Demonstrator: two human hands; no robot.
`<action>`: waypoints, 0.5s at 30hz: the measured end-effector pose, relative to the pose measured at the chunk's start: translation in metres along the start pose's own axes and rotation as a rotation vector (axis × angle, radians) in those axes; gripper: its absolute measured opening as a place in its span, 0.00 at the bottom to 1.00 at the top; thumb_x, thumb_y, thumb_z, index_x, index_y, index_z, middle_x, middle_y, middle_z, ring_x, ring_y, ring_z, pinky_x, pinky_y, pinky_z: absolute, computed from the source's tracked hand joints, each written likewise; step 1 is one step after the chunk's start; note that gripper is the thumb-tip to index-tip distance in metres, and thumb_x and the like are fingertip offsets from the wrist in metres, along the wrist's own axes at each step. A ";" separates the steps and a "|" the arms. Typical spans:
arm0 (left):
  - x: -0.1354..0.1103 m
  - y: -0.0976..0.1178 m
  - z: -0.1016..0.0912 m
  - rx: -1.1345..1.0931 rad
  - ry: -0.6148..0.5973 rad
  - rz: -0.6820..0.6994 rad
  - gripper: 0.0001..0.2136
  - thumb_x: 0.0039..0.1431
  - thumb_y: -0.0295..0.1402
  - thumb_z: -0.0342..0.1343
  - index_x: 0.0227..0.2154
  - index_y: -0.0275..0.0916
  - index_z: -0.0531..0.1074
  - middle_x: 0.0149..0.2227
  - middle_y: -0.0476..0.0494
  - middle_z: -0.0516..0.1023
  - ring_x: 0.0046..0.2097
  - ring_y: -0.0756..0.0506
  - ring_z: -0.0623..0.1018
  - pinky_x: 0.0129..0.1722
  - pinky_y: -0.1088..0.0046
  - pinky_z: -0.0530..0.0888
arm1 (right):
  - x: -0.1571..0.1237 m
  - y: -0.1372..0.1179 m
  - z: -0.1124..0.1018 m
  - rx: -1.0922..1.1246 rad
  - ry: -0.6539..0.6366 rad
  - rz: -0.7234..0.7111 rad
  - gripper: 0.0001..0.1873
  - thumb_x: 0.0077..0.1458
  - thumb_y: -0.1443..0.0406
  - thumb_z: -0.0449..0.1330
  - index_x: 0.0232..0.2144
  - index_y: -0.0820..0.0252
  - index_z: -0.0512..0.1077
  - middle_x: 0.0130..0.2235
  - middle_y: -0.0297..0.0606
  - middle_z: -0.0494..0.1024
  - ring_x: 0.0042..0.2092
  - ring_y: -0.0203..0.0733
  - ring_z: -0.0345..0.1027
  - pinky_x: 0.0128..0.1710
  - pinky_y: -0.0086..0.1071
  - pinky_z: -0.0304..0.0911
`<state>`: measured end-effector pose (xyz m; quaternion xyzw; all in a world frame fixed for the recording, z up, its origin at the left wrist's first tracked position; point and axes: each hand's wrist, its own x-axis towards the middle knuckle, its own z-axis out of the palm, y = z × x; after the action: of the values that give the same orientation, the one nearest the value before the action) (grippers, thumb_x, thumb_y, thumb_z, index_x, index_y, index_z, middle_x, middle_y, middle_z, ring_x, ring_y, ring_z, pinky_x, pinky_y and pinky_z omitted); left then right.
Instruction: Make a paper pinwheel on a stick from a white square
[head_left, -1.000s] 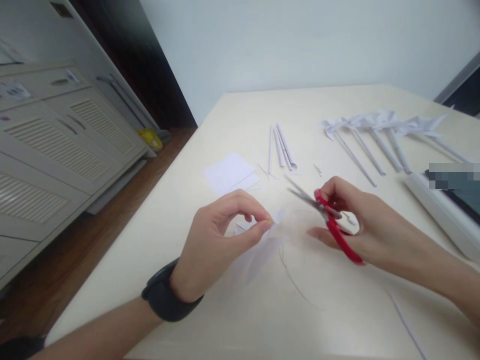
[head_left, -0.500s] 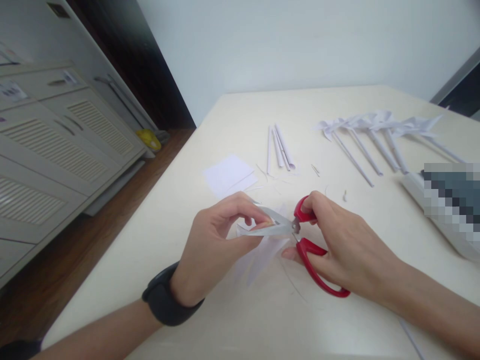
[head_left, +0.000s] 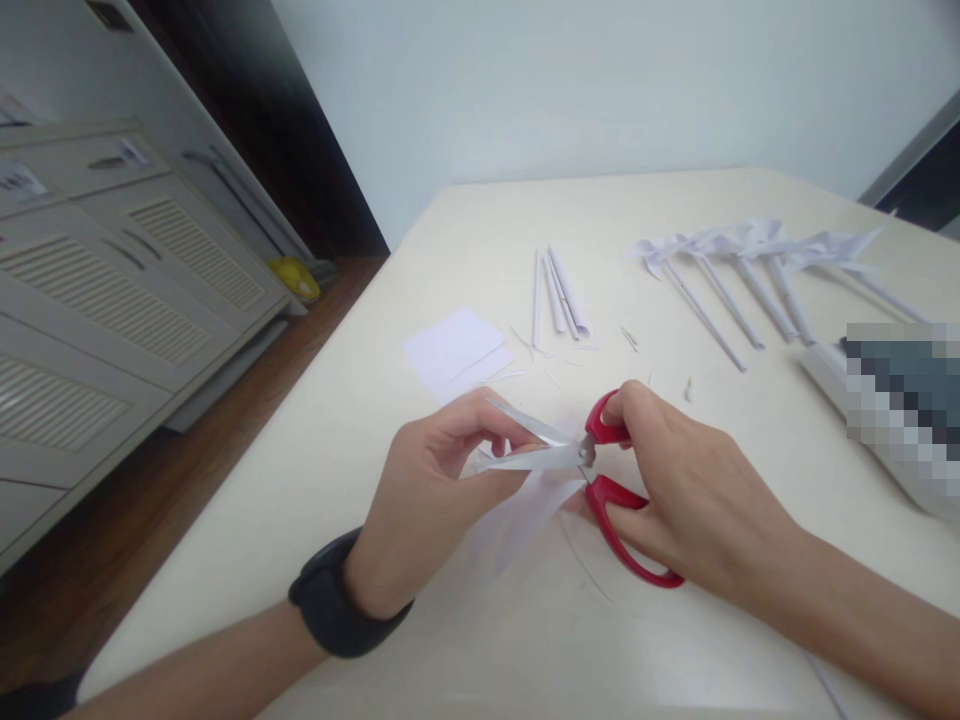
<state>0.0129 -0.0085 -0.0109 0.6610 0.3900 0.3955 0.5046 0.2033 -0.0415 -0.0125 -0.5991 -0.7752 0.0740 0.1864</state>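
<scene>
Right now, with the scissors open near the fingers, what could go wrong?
1. The open blades of the red scissors in the right hand point at the left hand, whose fingertips pinch the white paper piece close by; a cut could nick them.
2. The paper is thin and held at one spot, so it may bend and the cut may run crooked.

Probably home: louvred cabinets (head_left: pixel 112 290), table (head_left: pixel 600 210)
</scene>
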 end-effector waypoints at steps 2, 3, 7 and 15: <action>-0.001 0.001 0.001 0.002 -0.001 0.006 0.07 0.48 0.19 0.58 0.26 0.38 0.71 0.28 0.50 0.69 0.32 0.50 0.68 0.28 0.76 0.63 | -0.001 0.000 0.000 -0.002 0.002 -0.001 0.15 0.46 0.57 0.56 0.30 0.55 0.54 0.28 0.30 0.67 0.23 0.36 0.58 0.19 0.30 0.53; -0.001 0.001 0.001 0.005 0.000 0.017 0.06 0.49 0.20 0.57 0.26 0.38 0.71 0.29 0.50 0.70 0.32 0.50 0.69 0.29 0.76 0.63 | -0.001 -0.001 0.000 0.006 -0.003 0.004 0.15 0.46 0.57 0.56 0.29 0.55 0.54 0.27 0.29 0.67 0.23 0.36 0.58 0.19 0.29 0.52; 0.000 0.002 0.003 0.039 0.021 0.072 0.04 0.52 0.24 0.56 0.27 0.39 0.71 0.30 0.50 0.71 0.34 0.49 0.70 0.34 0.75 0.66 | 0.000 0.003 -0.003 0.077 -0.048 0.049 0.14 0.47 0.56 0.56 0.29 0.54 0.55 0.23 0.26 0.64 0.21 0.34 0.58 0.17 0.27 0.53; 0.001 0.000 -0.002 0.235 -0.013 0.175 0.06 0.53 0.23 0.55 0.26 0.41 0.70 0.31 0.50 0.71 0.34 0.48 0.71 0.36 0.73 0.66 | 0.007 0.038 -0.006 -0.110 -0.047 0.137 0.08 0.55 0.60 0.51 0.33 0.59 0.63 0.34 0.40 0.71 0.32 0.41 0.67 0.26 0.30 0.60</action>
<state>0.0117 -0.0071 -0.0105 0.7496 0.3709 0.3853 0.3899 0.2381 -0.0258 -0.0180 -0.6581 -0.7395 0.0579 0.1294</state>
